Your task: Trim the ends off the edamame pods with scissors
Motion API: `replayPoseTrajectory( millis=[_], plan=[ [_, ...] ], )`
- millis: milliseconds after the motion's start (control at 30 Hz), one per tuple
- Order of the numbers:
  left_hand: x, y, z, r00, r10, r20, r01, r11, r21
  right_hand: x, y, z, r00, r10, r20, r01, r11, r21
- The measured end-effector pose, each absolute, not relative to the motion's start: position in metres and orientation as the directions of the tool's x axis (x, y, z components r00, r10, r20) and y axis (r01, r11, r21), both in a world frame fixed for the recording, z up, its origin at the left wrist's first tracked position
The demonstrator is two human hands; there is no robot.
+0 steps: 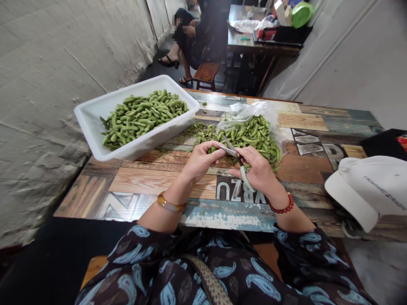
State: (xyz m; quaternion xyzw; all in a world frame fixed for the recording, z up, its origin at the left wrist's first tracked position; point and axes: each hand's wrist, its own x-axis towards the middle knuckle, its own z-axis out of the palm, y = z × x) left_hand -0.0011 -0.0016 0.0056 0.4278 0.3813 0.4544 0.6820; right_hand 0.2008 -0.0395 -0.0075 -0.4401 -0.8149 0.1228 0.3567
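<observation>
My left hand pinches a green edamame pod between thumb and fingers. In my right hand is a pair of scissors with a pale green handle, its blades parted and close to the pod. Just beyond my hands, a heap of edamame pods spills from a clear plastic bag. Small trimmed bits lie left of that heap. Further left stands a white plastic tub holding many more pods.
A white cap rests at the right of the patterned table, near a black box. A rough white wall runs along the left. Beyond, a person sits on a wooden stool beside another table.
</observation>
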Motion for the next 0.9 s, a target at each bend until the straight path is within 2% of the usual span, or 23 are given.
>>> replayPoseTrajectory(
  millis=[667, 800, 900],
  plan=[
    [0.0007, -0.0040, 0.0033, 0.364, 0.931, 0.016, -0.216, 0.068, 0.974, 0.2002, -0.0405, -0.0074, -0.419, 0.776, 0.472, 0.607, 0.626, -0.490],
    [0.0008, -0.0040, 0.0028, 0.367, 0.930, 0.006, -0.221, 0.081, 0.972, 0.2003, -0.0410, -0.0085, -0.400, 0.800, 0.447, 0.630, 0.594, -0.500],
    [0.0006, -0.0031, 0.0032, 0.303, 0.952, -0.036, -0.260, 0.119, 0.958, 0.2006, -0.0399, -0.0106, -0.345, 0.818, 0.460, 0.658, 0.560, -0.504]
  ],
)
